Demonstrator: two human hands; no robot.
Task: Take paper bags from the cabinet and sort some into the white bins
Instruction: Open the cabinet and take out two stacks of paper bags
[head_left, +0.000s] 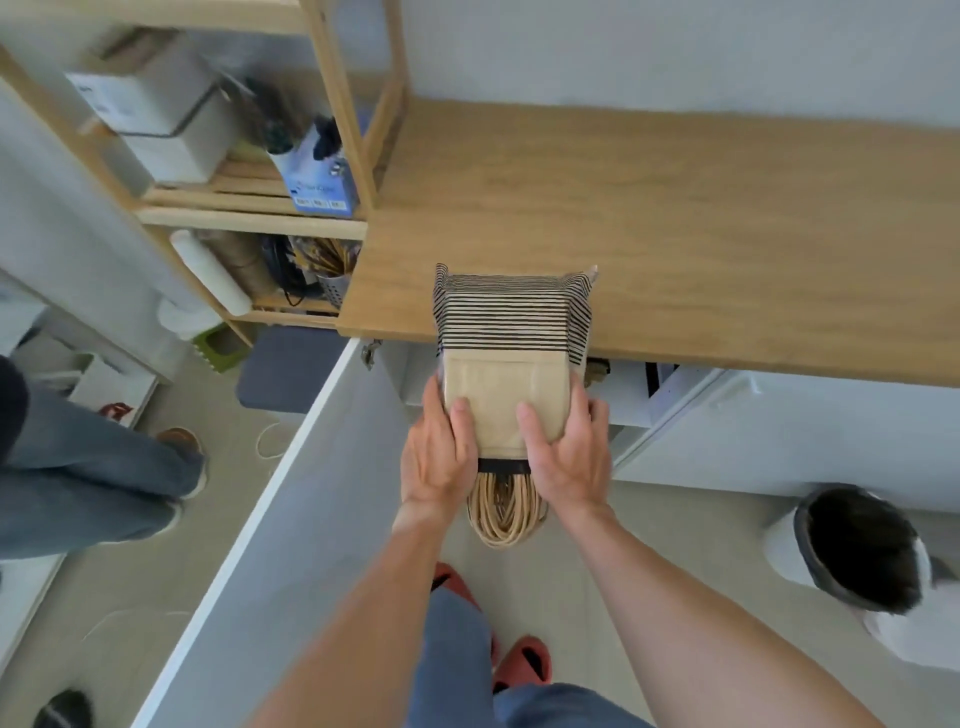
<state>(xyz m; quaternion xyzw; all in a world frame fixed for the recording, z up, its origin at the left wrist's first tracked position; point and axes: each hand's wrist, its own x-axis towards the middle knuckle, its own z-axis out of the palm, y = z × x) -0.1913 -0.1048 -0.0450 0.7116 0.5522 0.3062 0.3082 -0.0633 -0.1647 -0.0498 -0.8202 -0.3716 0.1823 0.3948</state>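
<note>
Centre of the frame: a stack of paper bags (506, 358), folded flat, brown with black stripes along the far half, held between both hands. Far end of the stack over the front edge of the wooden bench (675, 218); whether resting on it or held just above, cannot tell. Left hand (441, 457) on the stack's left side, thumb on top of the plain brown panel, fingers curled under and out of sight: grip closed round the bags. Right hand (569, 457) mirrored on the right side, thumb on top, fingers wrapped round the edge: grip likewise closed on the bags. Bundle of pale twisted handles (506, 512) hanging from the near end of the stack, between the two wrists.

Below the bench, an open white cabinet door (291, 499) running from centre toward lower left, with the cabinet interior (628, 389) showing just behind the hands. Upper left: a wooden shelf unit (249, 218) carrying a white box, a blue carton and a cup of pencils. Lower right: a white bin with a dark liner (857, 551) on the floor. Left edge: another person's legs in jeans (88, 483). Bottom centre: red slippers (524, 660) on the wearer's feet.
</note>
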